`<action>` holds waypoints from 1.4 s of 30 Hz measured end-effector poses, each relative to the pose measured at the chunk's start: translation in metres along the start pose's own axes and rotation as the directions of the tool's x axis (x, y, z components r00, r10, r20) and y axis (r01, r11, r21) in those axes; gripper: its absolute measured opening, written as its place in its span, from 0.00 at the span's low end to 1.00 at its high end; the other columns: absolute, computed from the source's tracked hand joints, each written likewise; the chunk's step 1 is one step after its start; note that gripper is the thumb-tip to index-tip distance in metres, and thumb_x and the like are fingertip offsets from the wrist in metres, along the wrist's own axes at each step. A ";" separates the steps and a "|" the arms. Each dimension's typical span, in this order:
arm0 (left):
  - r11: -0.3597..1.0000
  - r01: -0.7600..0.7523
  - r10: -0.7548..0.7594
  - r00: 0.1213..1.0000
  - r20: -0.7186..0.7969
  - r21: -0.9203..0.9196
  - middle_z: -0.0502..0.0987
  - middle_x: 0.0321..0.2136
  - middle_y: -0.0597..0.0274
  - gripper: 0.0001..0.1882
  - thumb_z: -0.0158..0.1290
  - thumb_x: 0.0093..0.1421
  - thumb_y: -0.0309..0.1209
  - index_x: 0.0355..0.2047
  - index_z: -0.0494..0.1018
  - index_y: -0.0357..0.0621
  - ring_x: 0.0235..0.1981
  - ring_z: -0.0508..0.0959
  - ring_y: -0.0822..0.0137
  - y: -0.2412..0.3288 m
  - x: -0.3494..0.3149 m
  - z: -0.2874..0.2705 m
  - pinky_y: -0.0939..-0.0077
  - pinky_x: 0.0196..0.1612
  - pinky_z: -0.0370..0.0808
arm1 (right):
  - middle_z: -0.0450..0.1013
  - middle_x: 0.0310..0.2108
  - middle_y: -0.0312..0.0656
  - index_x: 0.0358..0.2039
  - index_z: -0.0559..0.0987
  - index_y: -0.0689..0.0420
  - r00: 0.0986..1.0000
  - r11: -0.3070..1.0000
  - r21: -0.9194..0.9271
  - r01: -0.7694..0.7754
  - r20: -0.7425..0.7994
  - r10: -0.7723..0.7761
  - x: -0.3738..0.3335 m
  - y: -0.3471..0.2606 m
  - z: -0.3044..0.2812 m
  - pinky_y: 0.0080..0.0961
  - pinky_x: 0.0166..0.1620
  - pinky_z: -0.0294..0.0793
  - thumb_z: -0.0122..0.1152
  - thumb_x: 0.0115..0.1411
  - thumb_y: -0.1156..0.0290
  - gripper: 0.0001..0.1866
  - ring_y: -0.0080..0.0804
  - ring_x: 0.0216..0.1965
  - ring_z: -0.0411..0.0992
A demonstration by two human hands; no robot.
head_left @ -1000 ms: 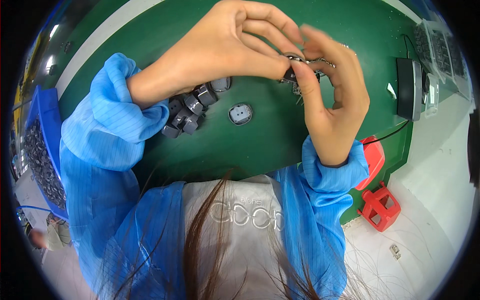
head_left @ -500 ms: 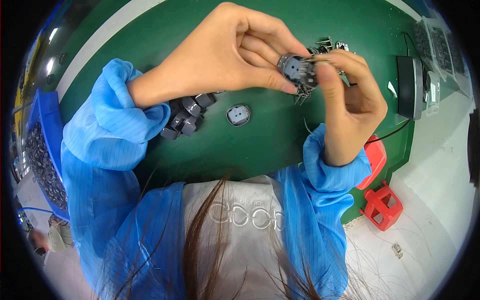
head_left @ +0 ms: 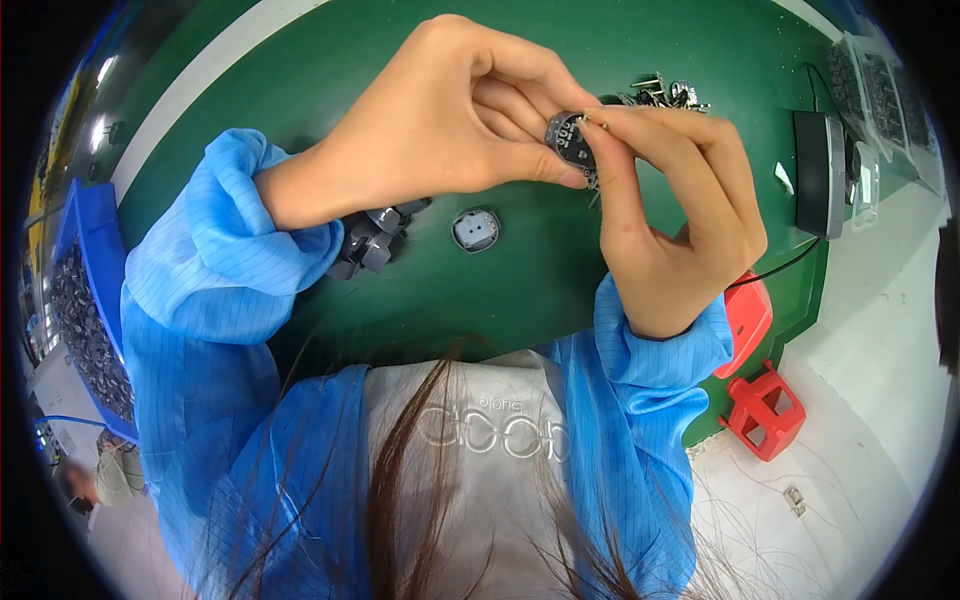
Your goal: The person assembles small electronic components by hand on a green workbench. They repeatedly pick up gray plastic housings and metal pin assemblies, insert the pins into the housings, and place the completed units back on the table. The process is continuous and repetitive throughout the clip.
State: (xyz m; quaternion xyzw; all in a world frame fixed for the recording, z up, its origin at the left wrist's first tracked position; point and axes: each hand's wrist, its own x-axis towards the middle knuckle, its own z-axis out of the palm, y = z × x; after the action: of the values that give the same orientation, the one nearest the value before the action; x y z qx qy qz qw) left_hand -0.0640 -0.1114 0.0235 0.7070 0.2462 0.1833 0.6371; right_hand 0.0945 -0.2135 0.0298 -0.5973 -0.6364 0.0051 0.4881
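Observation:
My left hand (head_left: 450, 115) is closed on a small dark rounded housing, gripping its rim between thumb and fingers above the green table. A black circuit board (head_left: 570, 140) with pale markings now shows at the housing's open face. My right hand (head_left: 680, 185) pinches at the board's right edge, where small gold-coloured bits show by the fingertips. Its thumb hides part of the board, so how far that sits inside the housing cannot be made out. Below the hands, a similar housing (head_left: 476, 230) with a grey inside lies on the table. Several dark grey housings (head_left: 372, 245) are heaped near my left forearm.
Behind my right hand lies a pile of small parts with metal pins (head_left: 655, 92). A blue bin (head_left: 95, 215) of dark pieces stands far left. On the right are a black device (head_left: 820, 175) with a cable, clear trays (head_left: 880, 90) and a red stool (head_left: 765, 410).
My right hand has moved left and brought the circuit board against the housing, covering its grey inside. My left hand has stayed nearly in place, still gripping the housing.

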 end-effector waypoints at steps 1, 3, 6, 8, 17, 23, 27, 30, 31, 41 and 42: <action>1.000 -0.006 0.006 1.000 -0.003 0.005 0.82 0.36 0.54 0.18 0.64 0.51 0.14 0.44 0.76 0.28 0.37 0.83 0.69 0.000 -0.001 0.000 0.78 0.42 0.81 | 0.77 0.29 0.39 0.30 0.84 0.61 1.000 1.000 -0.001 0.027 -0.001 -0.027 0.000 0.000 0.001 0.22 0.34 0.76 0.70 0.46 0.88 0.11 0.29 0.31 0.78; 1.000 -0.017 0.017 1.000 -0.011 0.015 0.81 0.36 0.53 0.18 0.64 0.51 0.14 0.44 0.76 0.28 0.37 0.83 0.70 0.001 -0.002 0.000 0.79 0.41 0.81 | 0.77 0.30 0.40 0.30 0.84 0.61 1.000 1.000 -0.002 0.018 0.005 -0.018 0.002 -0.002 0.001 0.22 0.35 0.76 0.70 0.46 0.87 0.10 0.30 0.31 0.77; 0.997 0.015 -0.013 1.000 0.028 -0.072 0.81 0.37 0.53 0.17 0.61 0.54 0.15 0.45 0.76 0.29 0.39 0.82 0.70 0.010 0.002 0.001 0.79 0.42 0.80 | 0.77 0.29 0.40 0.29 0.84 0.61 1.000 0.999 -0.034 0.023 0.003 -0.023 0.003 0.000 0.002 0.22 0.35 0.76 0.70 0.47 0.87 0.09 0.30 0.31 0.77; 0.970 0.118 -0.112 0.993 0.041 -0.215 0.81 0.37 0.53 0.16 0.58 0.56 0.16 0.46 0.76 0.29 0.40 0.82 0.71 0.007 0.006 -0.003 0.78 0.45 0.79 | 0.77 0.30 0.40 0.32 0.84 0.60 0.999 0.999 -0.028 0.023 0.026 -0.022 0.003 0.003 0.003 0.22 0.36 0.76 0.69 0.48 0.86 0.10 0.31 0.33 0.77; 0.999 -0.007 0.008 1.000 0.011 -0.032 0.81 0.36 0.57 0.13 0.53 0.56 0.16 0.43 0.77 0.32 0.37 0.81 0.72 0.008 0.005 -0.012 0.80 0.44 0.78 | 0.75 0.44 0.44 0.54 0.73 0.69 0.864 0.675 0.543 -0.499 0.367 0.343 -0.003 0.007 0.003 0.23 0.48 0.74 0.55 0.64 0.82 0.17 0.29 0.49 0.73; 0.988 -0.101 0.100 0.995 0.022 0.116 0.81 0.37 0.60 0.13 0.58 0.54 0.17 0.41 0.79 0.36 0.35 0.81 0.73 0.016 0.002 -0.015 0.80 0.41 0.77 | 0.77 0.40 0.44 0.50 0.74 0.70 0.887 0.756 0.470 -0.455 0.317 0.336 -0.004 0.000 0.006 0.20 0.48 0.73 0.55 0.65 0.82 0.14 0.27 0.42 0.75; 0.983 -0.081 0.083 0.997 -0.007 0.162 0.82 0.33 0.58 0.12 0.60 0.57 0.24 0.42 0.80 0.34 0.32 0.80 0.73 0.020 0.022 -0.038 0.83 0.38 0.77 | 0.78 0.39 0.42 0.44 0.79 0.64 0.910 0.830 0.376 -0.412 0.206 0.359 -0.004 0.009 0.007 0.23 0.42 0.79 0.62 0.58 0.83 0.12 0.27 0.37 0.78; 0.891 -0.087 0.205 0.953 -0.225 0.445 0.83 0.31 0.56 0.13 0.61 0.57 0.28 0.40 0.80 0.32 0.32 0.81 0.72 0.013 0.045 -0.091 0.80 0.38 0.78 | 0.77 0.37 0.41 0.42 0.81 0.56 0.944 0.962 0.089 -0.258 0.233 0.232 -0.002 0.012 -0.006 0.22 0.33 0.77 0.66 0.54 0.82 0.14 0.29 0.29 0.77; 0.820 -0.029 0.266 0.904 -0.335 0.572 0.83 0.31 0.56 0.13 0.61 0.57 0.30 0.40 0.80 0.33 0.32 0.81 0.70 0.004 0.039 -0.120 0.77 0.38 0.78 | 0.75 0.34 0.40 0.40 0.82 0.54 0.933 0.968 0.077 -0.237 0.296 0.205 -0.003 0.007 -0.008 0.27 0.30 0.74 0.69 0.51 0.79 0.15 0.33 0.29 0.74; 0.474 -0.073 0.477 0.859 -0.186 0.877 0.77 0.41 0.50 0.18 0.59 0.61 0.36 0.46 0.75 0.36 0.38 0.79 0.58 0.001 0.041 -0.133 0.70 0.42 0.77 | 0.74 0.31 0.34 0.31 0.82 0.53 0.959 0.979 -0.202 0.013 0.280 0.045 -0.018 0.020 0.008 0.31 0.35 0.74 0.72 0.48 0.74 0.09 0.36 0.33 0.72; 0.581 -0.124 0.270 0.962 -0.047 0.804 0.77 0.41 0.50 0.18 0.59 0.61 0.36 0.46 0.74 0.35 0.36 0.78 0.57 0.025 0.034 -0.119 0.70 0.41 0.77 | 0.73 0.30 0.34 0.30 0.82 0.53 0.967 0.980 -0.196 0.039 0.255 0.013 -0.017 0.019 0.009 0.31 0.34 0.74 0.72 0.48 0.73 0.08 0.36 0.32 0.72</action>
State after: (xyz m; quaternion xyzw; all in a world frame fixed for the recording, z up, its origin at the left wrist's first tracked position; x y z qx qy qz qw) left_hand -0.1021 0.0033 0.0612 0.9211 0.2731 0.1820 0.2095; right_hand 0.0999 -0.2158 0.0041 -0.6335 -0.6950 0.0147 0.3398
